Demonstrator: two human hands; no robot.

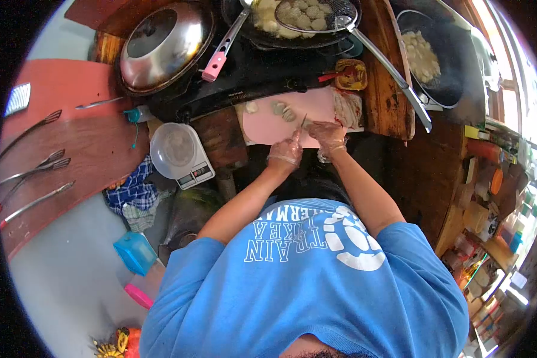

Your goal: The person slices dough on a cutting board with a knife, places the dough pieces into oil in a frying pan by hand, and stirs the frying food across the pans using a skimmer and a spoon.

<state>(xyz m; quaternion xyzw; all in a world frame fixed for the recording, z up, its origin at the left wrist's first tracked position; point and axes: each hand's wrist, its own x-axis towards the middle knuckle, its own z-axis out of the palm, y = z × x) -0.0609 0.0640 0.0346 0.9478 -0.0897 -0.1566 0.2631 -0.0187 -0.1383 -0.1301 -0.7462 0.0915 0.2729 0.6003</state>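
Gloved left hand (pixel 285 150) and right hand (pixel 327 138) flank a thin blade (pixel 304 120) over the pink cutting board (pixel 261 126), near pale pieces (pixel 289 114). Neither grip's closure can be determined.

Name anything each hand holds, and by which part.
Left hand: apparently a thin blade, by its near end, tip pointing away. Right hand: cannot be told.

Apparently a kitchen: frying pan (pixel 262 39).
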